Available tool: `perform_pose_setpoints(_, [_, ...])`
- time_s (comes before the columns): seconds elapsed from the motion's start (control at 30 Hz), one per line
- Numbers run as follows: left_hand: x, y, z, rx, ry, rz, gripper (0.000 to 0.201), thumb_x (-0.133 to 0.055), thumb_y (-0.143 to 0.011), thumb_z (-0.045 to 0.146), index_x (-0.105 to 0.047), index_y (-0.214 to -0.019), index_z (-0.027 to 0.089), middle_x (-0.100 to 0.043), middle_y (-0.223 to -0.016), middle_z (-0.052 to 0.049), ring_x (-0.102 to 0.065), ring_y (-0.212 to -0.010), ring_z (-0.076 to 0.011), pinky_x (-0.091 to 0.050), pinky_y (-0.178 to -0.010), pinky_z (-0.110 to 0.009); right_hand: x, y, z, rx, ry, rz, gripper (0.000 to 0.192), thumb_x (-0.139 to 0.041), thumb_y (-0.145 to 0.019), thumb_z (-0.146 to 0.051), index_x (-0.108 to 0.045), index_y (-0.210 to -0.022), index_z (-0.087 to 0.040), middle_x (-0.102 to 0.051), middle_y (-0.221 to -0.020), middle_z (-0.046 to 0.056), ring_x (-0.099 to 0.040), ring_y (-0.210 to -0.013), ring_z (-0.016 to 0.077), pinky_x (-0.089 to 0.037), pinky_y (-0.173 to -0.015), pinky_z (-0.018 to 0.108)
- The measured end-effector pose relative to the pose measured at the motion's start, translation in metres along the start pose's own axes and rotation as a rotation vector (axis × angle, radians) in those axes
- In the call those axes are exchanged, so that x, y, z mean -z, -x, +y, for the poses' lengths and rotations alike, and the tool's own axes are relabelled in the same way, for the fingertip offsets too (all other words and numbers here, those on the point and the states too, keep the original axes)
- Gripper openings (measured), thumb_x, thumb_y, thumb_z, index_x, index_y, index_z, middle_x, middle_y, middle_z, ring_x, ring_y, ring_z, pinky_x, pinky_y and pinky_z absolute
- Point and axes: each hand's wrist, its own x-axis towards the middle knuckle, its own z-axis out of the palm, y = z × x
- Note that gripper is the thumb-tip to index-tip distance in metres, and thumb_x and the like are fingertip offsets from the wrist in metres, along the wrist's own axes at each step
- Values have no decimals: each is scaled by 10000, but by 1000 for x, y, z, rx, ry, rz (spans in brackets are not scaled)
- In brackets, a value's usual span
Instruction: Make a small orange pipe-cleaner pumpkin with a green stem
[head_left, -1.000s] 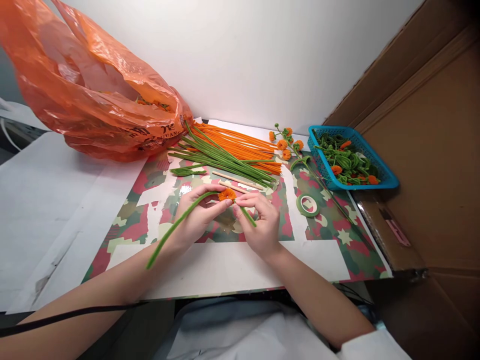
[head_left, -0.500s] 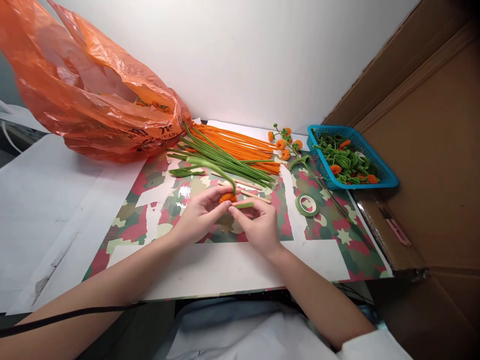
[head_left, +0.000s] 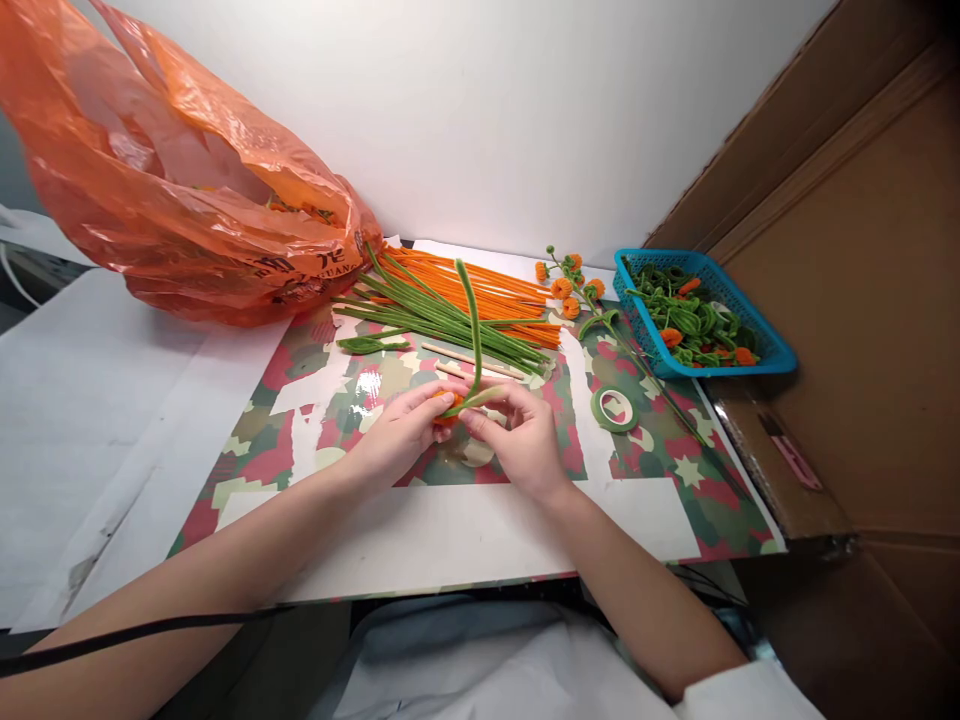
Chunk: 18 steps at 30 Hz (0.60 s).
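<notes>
Between my hands, over the middle of the camouflage-patterned mat, is an orange pipe-cleaner flower (head_left: 448,408). My left hand (head_left: 409,420) pinches it between thumb and fingers, which partly cover it. A green pipe cleaner (head_left: 474,320) stands up from the flower, its tip pointing away from me. Its other end runs toward my right hand (head_left: 519,430), whose thumb and fingers are closed on it close beside the flower. Just beyond my fingers lie thin wooden sticks (head_left: 472,360).
Behind are bundles of green pipe cleaners (head_left: 450,330) and orange pipe cleaners (head_left: 472,285). An orange plastic bag (head_left: 225,220) stands at the left. To the right are a finished flower stem (head_left: 637,350), green tape (head_left: 614,410), a blue basket (head_left: 772,355) and a pink cutter (head_left: 795,460) on cardboard.
The green pipe cleaner has swung from leaning left to standing upright. My left hand has turned the flower, and its thumb now lies over it.
</notes>
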Motion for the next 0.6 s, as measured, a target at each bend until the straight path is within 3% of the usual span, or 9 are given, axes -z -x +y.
perform_pose_setpoints(0.23, [-1, 1, -1, 34, 34, -52, 187, -688, -811, 357, -608, -804, 188, -495, -663, 34, -395, -552, -75, -340, -509, -168, -8, 8, 1, -26, -19, 91, 129, -708, -751, -234, -621, -844, -222, -714, -847, 12, -684, -735, 143, -579, -627, 248])
perform_pose_setpoints(0.4, [-2, 4, -6, 40, -62, -10, 257, -673, -822, 439, -548, -800, 216, -478, -634, 52, -437, -544, -93, -364, -500, -179, -10, 12, 0, 76, 73, 47, 180, -661, -791, -168, -651, -954, -243, -727, -868, 9, -708, -758, 146, -595, -649, 248])
perform_pose_setpoints(0.6, [-6, 7, -3, 12, -124, -13, 346, -670, -799, 531, -517, -804, 220, -486, -648, 55, -448, -545, -103, -372, -507, -199, -12, 15, -1, 197, 154, 17, 146, -604, -822, -140, -720, -814, -227, -722, -850, 38, -698, -782, 164, -595, -650, 262])
